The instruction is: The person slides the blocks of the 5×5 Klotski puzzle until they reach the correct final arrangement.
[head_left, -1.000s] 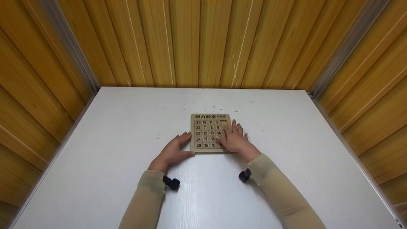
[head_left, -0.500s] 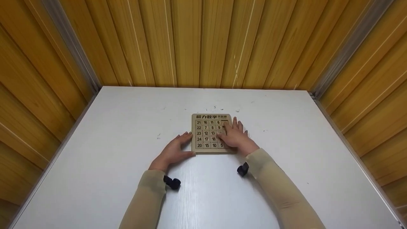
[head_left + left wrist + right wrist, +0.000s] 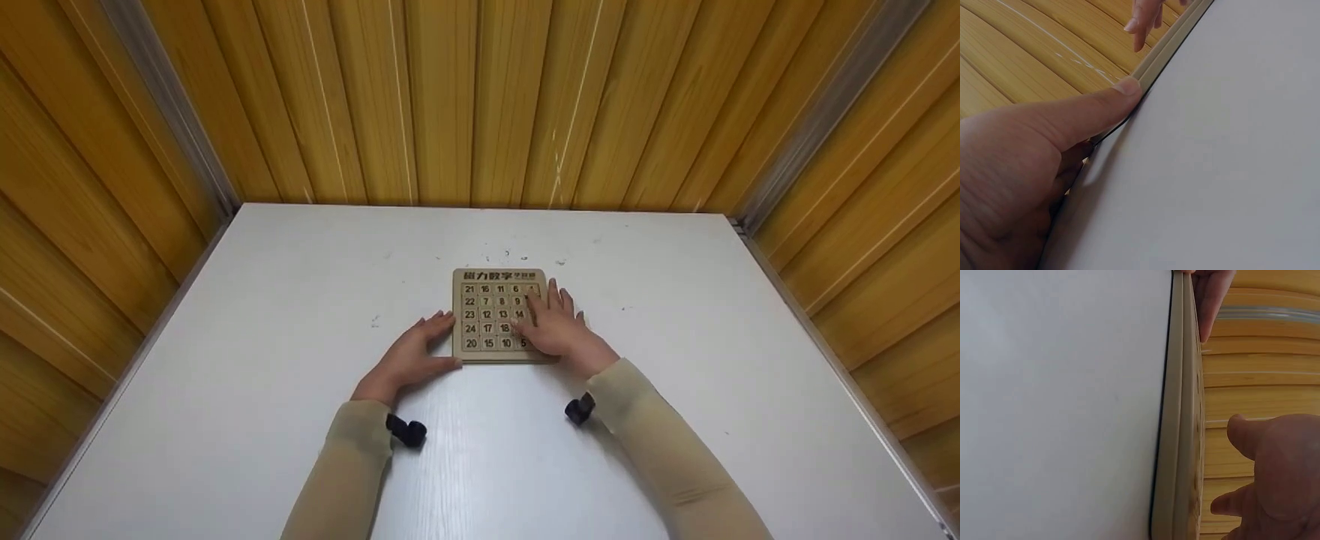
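A wooden number slide puzzle (image 3: 495,358) lies flat on the white table, with rows of numbered tiles (image 3: 487,315) and dark characters along its far rim. My left hand (image 3: 409,356) steadies its left side: the fingertips touch the left edge and the thumb (image 3: 1126,87) rests against the near edge by the corner. Over the right-hand columns lies my right hand (image 3: 559,330), index fingertip just below the top-right tile (image 3: 532,289). The right wrist view shows its thumb (image 3: 1244,433) above the tiles. The lower part of the right column is hidden beneath this hand.
The white table (image 3: 300,255) carries small dark marks behind the puzzle. Yellow wood-patterned panels (image 3: 435,97) stand along its back and sides, with grey metal posts at the rear corners. Each sleeve cuff bears a small black camera (image 3: 409,433).
A tile in the right column has slid away from me into the top-right slot, a gap one second ago. My right hand moved slightly forward, then back. The left hand stays put.
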A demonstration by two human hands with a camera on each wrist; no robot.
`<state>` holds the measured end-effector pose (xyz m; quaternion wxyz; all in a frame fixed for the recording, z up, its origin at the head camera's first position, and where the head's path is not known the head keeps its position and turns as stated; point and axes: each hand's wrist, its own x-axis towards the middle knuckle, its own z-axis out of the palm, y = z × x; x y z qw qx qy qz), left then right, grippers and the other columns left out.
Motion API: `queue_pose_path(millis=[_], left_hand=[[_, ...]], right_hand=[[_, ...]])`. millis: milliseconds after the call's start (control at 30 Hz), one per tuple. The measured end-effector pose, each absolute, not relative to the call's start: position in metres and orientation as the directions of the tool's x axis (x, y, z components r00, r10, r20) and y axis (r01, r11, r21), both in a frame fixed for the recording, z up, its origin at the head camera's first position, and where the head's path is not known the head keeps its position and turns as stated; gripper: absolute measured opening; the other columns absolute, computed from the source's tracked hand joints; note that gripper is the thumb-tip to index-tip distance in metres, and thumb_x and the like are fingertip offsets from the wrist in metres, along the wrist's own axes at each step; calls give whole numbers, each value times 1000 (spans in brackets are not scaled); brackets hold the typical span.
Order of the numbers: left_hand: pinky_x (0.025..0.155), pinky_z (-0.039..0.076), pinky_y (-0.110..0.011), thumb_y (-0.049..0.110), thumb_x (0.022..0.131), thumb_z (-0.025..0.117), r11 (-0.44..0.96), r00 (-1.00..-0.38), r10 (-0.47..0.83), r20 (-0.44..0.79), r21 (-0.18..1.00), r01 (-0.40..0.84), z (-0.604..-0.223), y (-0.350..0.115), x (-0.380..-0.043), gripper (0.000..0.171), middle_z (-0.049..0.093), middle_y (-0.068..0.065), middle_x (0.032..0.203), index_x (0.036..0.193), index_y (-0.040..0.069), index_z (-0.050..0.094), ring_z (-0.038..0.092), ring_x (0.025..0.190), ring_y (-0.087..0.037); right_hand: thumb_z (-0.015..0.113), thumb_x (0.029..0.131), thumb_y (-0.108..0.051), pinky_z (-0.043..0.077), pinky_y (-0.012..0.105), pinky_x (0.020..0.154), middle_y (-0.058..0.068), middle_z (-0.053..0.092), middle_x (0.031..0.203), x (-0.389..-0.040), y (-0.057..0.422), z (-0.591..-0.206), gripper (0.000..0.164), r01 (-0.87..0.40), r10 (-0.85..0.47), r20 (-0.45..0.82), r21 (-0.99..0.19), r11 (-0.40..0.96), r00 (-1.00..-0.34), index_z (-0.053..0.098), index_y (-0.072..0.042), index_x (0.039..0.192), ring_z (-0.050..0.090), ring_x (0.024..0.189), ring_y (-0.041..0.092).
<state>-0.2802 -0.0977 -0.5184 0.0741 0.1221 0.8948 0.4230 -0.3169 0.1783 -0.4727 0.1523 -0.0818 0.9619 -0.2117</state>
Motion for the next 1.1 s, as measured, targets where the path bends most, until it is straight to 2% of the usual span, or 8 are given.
queue_pose_path(millis=[167,333,867,1100], left_hand=[[133,16,-52,29,83,85,605,-959,282,-25,780,158,-517,-99,-280,85,34,-3,168,157,18,43,20,160,-35],[133,15,-51,28,84,86,599,-959,283,-23,785,158,-517,-100,-280,85,33,-3,168,157,18,43,19,160,-34],[133,18,-51,33,83,86,640,-964,258,-64,759,121,-516,-96,-282,85,34,0,168,157,21,44,21,160,-34],[132,18,-53,32,84,85,619,-959,281,-34,770,154,-517,-98,-280,85,35,-4,168,157,19,44,21,159,-37]], right_hand=[[45,103,-62,1,74,125,17,-19,171,-292,182,-469,84,-115,-247,-260,-435,893,-934,13,-17,167,-14,159,43],[45,103,-63,1,73,125,19,-15,172,-280,184,-470,84,-132,-254,-246,-423,896,-935,16,-17,166,-12,160,43],[45,104,-57,1,74,125,21,-15,172,-306,183,-475,81,-86,-219,-285,-414,906,-933,14,-16,167,-13,159,46],[45,104,-59,1,76,124,22,-14,171,-293,187,-475,81,-131,-257,-244,-436,890,-935,15,-17,167,-12,159,47]])
